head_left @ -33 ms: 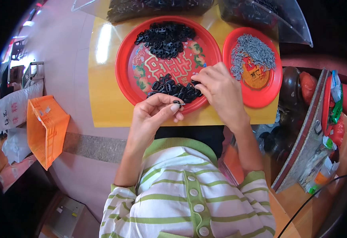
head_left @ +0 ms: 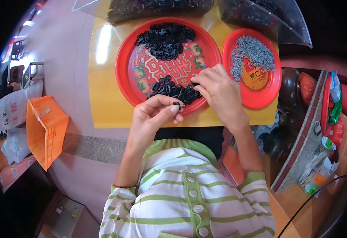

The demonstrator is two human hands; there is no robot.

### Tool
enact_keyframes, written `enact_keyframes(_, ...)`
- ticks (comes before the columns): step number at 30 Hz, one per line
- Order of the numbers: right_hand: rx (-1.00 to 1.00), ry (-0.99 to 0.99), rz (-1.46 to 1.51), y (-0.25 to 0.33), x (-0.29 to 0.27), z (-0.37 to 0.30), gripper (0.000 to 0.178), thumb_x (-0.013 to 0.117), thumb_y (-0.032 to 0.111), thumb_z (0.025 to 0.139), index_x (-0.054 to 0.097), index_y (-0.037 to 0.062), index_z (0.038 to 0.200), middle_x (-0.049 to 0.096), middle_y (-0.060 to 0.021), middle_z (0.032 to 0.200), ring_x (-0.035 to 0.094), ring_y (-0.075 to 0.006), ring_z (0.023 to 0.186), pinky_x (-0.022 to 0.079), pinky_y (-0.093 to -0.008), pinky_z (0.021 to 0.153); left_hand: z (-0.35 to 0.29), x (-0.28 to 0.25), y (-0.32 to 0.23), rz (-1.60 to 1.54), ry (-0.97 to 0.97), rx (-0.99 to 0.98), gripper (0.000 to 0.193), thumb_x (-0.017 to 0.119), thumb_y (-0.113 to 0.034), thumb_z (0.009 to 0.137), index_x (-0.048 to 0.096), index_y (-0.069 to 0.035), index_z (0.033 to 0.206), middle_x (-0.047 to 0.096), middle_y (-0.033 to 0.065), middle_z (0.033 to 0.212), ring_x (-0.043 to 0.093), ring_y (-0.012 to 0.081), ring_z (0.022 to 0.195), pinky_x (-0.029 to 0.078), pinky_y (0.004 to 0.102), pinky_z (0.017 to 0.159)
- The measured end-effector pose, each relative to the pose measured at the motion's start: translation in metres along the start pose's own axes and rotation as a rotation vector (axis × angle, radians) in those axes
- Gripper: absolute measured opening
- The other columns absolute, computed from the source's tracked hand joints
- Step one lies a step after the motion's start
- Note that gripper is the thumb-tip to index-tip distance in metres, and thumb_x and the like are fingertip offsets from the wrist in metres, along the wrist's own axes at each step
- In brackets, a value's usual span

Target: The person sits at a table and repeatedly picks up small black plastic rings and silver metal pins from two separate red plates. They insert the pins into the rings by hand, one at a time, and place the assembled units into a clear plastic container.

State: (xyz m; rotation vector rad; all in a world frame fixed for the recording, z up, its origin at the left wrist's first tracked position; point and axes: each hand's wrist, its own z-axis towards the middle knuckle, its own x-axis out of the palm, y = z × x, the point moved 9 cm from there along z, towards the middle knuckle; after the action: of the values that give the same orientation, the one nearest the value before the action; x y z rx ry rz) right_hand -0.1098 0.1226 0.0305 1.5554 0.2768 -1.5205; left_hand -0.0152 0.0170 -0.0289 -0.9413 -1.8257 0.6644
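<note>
Handwork at frame centre

Clamped in left hand (head_left: pixel 151 113): black piece (head_left: pixel 176 104) with grey screw (head_left: pixel 182 106). At black heap (head_left: pixel 177 91), right hand (head_left: pixel 223 91): cannot tell whether gripping. Beyond: red tray (head_left: pixel 123 75), upper centre; red plate (head_left: pixel 257 104) of screws (head_left: pixel 253 51), upper right.

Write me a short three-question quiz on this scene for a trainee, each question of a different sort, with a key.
1. Short answer: Which hand pinches a small black piece with a silver shaft sticking out of it?
2. Fill in: In the large red tray, the loose black pieces lie in ___ main heaps.
3. Multiple choice: Where do the grey screws lie?
A. In the orange crate
B. In the smaller red tray
C. In the large red tray

Key:
1. The left hand.
2. Two: one at the far side, one at the near side.
3. B.
</note>
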Motion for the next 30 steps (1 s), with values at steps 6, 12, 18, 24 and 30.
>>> enact_keyframes(6, 0.021, 0.040, -0.095, -0.007, 0.006, 0.000, 0.018, 0.067, 0.007, 0.073, 0.065, 0.0052, 0.091, 0.061, -0.0046, 0.082, 0.057, -0.0186, 0.077, 0.048, -0.0313, 0.065, 0.003, 0.004, 0.005, -0.051, 0.012, 0.034, 0.013, 0.058, -0.003, 0.086, 0.060, 0.005, 0.097, 0.064, 0.0084, 0.086, 0.061, 0.0127, 0.075, 0.049, 0.0242, 0.066)
enact_keyframes(12, 0.603, -0.012, 1.157, -0.034, 0.020, -0.026, 0.019, 0.058, 0.007, 0.086, 0.062, 0.0006, 0.104, 0.064, -0.0040, 0.086, 0.059, -0.0101, 0.070, 0.048, -0.0210, 0.059, 0.013, 0.009, -0.006, -0.062, -0.046, 0.096, 0.013, 0.059, -0.005, 0.086, 0.061, 0.004, 0.096, 0.064, 0.0097, 0.086, 0.062, 0.0133, 0.072, 0.050, 0.0232, 0.065)
enact_keyframes(18, 0.612, -0.065, 1.449, -0.024, 0.024, -0.037, 0.024, 0.060, 0.008, 0.086, 0.059, -0.0007, 0.108, 0.063, -0.0028, 0.088, 0.057, -0.0061, 0.074, 0.049, -0.0193, 0.060, 0.018, 0.017, -0.016, 0.009, -0.066, 0.123, 0.014, 0.060, -0.007, 0.086, 0.061, 0.003, 0.095, 0.063, 0.0062, 0.082, 0.060, 0.0094, 0.067, 0.048, 0.0209, 0.062)
enact_keyframes(24, 0.604, -0.130, 1.500, -0.020, 0.020, -0.041, 0.023, 0.061, 0.006, 0.085, 0.060, -0.0028, 0.106, 0.061, -0.0033, 0.081, 0.056, -0.0060, 0.067, 0.048, -0.0185, 0.056, 0.013, 0.017, -0.017, 0.089, -0.096, 0.140, 0.015, 0.062, -0.008, 0.085, 0.061, 0.003, 0.094, 0.063, 0.0050, 0.081, 0.059, 0.0083, 0.066, 0.047, 0.0199, 0.061)
enact_keyframes(30, 0.504, -0.104, 1.450, -0.016, 0.016, -0.042, 0.023, 0.060, 0.009, 0.086, 0.060, 0.0010, 0.108, 0.063, -0.0036, 0.090, 0.057, -0.0056, 0.075, 0.049, -0.0188, 0.060, 0.012, 0.018, -0.018, 0.184, -0.099, 0.176, 0.014, 0.062, -0.007, 0.085, 0.061, 0.003, 0.094, 0.063, 0.0045, 0.081, 0.059, 0.0073, 0.067, 0.048, 0.0191, 0.061)
